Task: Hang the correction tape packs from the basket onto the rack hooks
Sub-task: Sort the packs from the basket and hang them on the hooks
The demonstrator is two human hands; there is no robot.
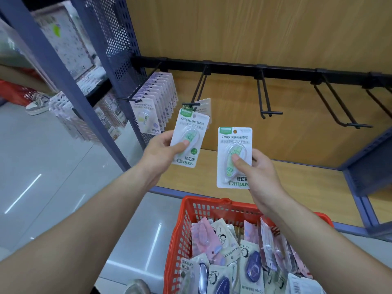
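My left hand (163,150) pinches a green-plaid correction tape pack (191,132) and holds its top edge right at the tip of the second rack hook (191,104). One pack (204,106) hangs on that hook behind it. My right hand (253,168) grips a second green pack (234,145) upright, lower and to the right, apart from any hook. The red basket (184,225) below holds several mixed packs in pink, cream and navy. The leftmost hook carries a full row of purple packs (158,96).
A black rail (286,71) runs across the wooden back panel with empty double-wire hooks (265,98) to the right. A blue perforated upright (114,39) stands at left, with stationery racks beyond it. A wooden shelf (297,179) lies under the hooks. A shoe shows on the grey floor at left.
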